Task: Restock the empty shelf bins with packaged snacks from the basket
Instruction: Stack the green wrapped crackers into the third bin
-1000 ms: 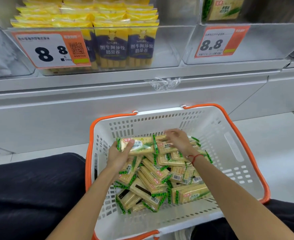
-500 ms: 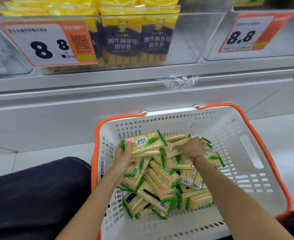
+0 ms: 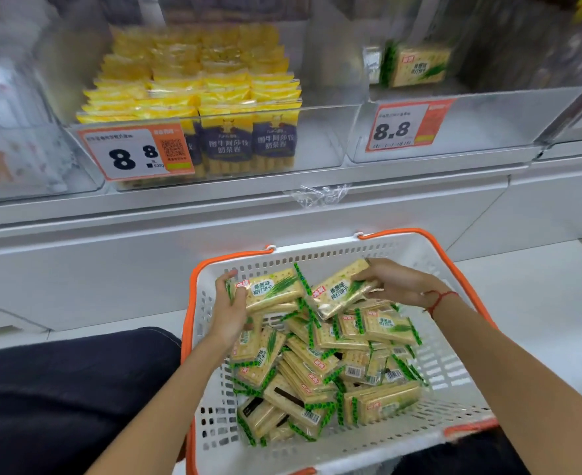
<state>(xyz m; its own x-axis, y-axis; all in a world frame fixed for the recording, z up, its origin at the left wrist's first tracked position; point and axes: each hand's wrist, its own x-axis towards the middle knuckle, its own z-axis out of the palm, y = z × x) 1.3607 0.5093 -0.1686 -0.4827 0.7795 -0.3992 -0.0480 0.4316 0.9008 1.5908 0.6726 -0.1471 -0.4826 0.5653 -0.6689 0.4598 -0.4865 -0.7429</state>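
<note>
partly blurred, the right bin (image 3: 454, 132) shows one cracker pack (image 3: 416, 65).

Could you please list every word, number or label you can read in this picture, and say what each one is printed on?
"8 8", "500g": orange price tag on the left bin.
"8.8": price tag on the right bin.
"图牛阿莎牧 奶茶卷": yellow packs in the left bin.
"香葱味 梳打饼干": cracker pack gripped by the left hand, and cracker pack gripped by the right hand.
Too small or blurred: tag fine print, QR code, barcodes, red brand marks.
</note>
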